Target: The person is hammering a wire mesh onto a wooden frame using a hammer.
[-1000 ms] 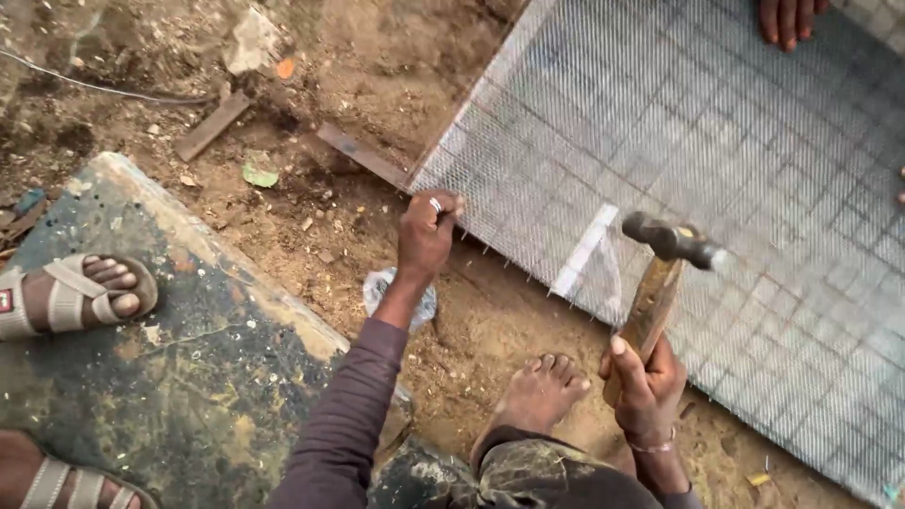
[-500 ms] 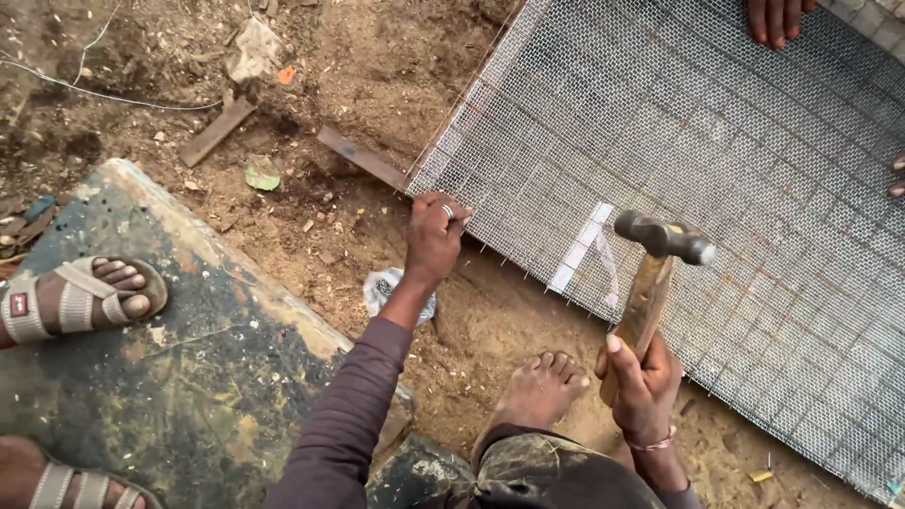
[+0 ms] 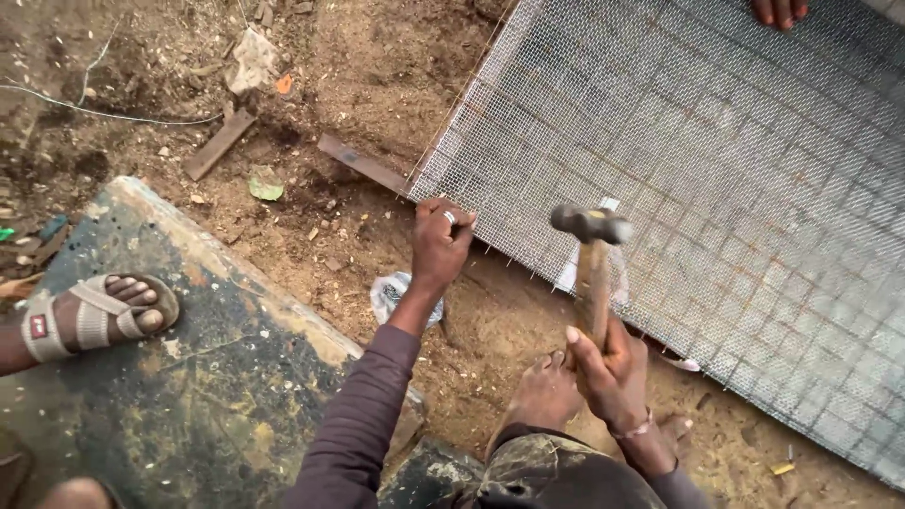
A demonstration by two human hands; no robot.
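Note:
A large sheet of fine wire mesh (image 3: 716, 160) on a rusty grid lies on the dirt, filling the upper right. My left hand (image 3: 439, 243), with a ring on one finger, pinches the mesh's near edge close to its left corner. My right hand (image 3: 603, 363) grips the wooden handle of a hammer (image 3: 590, 254), whose dark metal head is raised just over the mesh edge, to the right of my left hand. My bare foot (image 3: 547, 391) rests on the dirt below the hammer.
A worn dark slab (image 3: 198, 377) covers the lower left, with another person's sandalled foot (image 3: 94, 316) on it. A metal strip (image 3: 363, 162) and a wood scrap (image 3: 219, 143) lie on the dirt. A crumpled plastic bag (image 3: 391, 294) sits beside my left arm. Someone's toes (image 3: 779, 11) rest on the mesh's far edge.
The hammer and my right hand have shifted left toward my left hand, with the head lifted over the mesh edge. My left hand stays pinched on the mesh edge.

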